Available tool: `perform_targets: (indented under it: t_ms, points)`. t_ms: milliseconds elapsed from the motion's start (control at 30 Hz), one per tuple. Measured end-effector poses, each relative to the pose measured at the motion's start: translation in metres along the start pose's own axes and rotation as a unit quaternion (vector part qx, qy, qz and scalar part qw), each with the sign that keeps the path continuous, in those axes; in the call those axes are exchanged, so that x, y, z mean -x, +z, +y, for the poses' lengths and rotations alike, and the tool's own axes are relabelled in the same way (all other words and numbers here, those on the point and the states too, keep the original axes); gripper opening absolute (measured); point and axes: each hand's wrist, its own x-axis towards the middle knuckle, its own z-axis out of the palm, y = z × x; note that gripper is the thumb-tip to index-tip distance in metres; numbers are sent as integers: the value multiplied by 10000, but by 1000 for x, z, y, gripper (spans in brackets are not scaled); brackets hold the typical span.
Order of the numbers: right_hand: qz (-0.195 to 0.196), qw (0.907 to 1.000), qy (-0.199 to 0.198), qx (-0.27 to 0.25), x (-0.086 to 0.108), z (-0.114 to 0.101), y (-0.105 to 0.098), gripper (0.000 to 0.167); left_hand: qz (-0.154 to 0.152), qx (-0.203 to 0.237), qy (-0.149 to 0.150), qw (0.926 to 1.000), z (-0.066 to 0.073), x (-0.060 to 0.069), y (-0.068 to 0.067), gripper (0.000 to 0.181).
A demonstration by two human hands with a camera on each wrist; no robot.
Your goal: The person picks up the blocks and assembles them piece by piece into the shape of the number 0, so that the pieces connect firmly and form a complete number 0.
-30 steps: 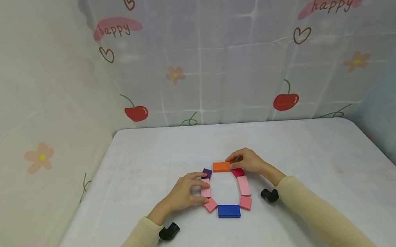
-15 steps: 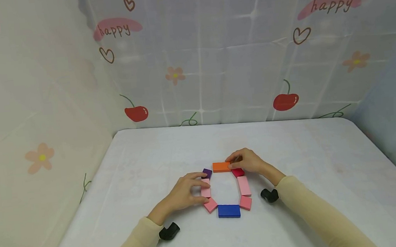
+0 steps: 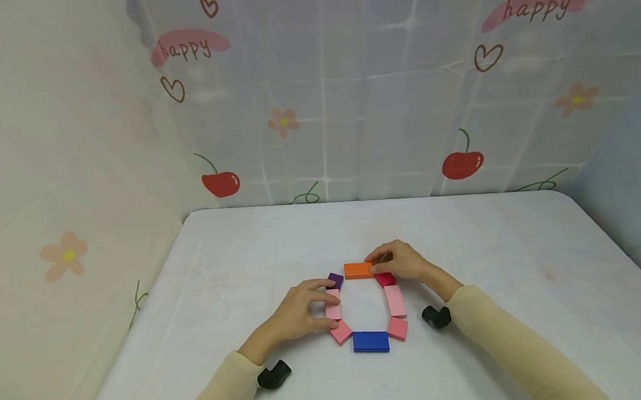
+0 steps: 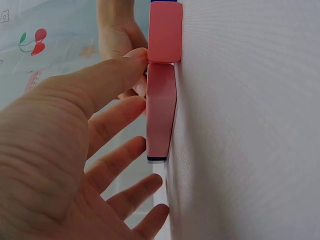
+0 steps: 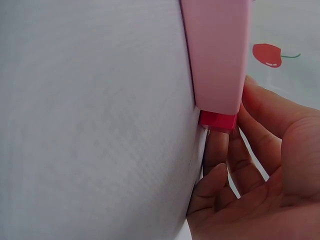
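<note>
Coloured blocks form a ring on the white table. My left hand (image 3: 295, 311) lies along its left side, fingers spread and loosely bent. Its thumb touches a salmon-pink block (image 3: 341, 333); other fingertips reach a light pink block (image 3: 333, 305) and a purple block (image 3: 335, 280). In the left wrist view, the fingertips (image 4: 139, 145) meet the blocks' upper face without curling round them. My right hand (image 3: 407, 261) pinches the right end of an orange block (image 3: 358, 271) at the far side. Beneath its thumb lies a red block (image 3: 385, 279), partly hidden.
The ring's right side has another light pink block (image 3: 395, 301) and a salmon-pink block (image 3: 397, 328). A dark blue block (image 3: 370, 342) forms the near side. Printed curtains (image 3: 368, 94) hang behind the white table (image 3: 472, 231).
</note>
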Motion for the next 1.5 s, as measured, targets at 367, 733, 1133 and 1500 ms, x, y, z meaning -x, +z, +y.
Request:
perform_targets:
  t_ms: [367, 733, 1133, 1500]
  points:
    - [6, 10000, 47, -43, 0, 0, 0, 25, -6, -52, 71, 10000, -1, 0, 0, 36]
    - [9, 10000, 35, -81, 0, 0, 1, 25, -49, 0, 114, 9999, -3, -1, 0, 37]
    - [25, 10000, -19, -77, 1, 0, 0, 25, -64, 10, 54, 10000, -4, -1, 1, 37]
    - [115, 9998, 73, -126, 4, 2, -3, 27, -46, -15, 75, 10000, -2, -1, 0, 37]
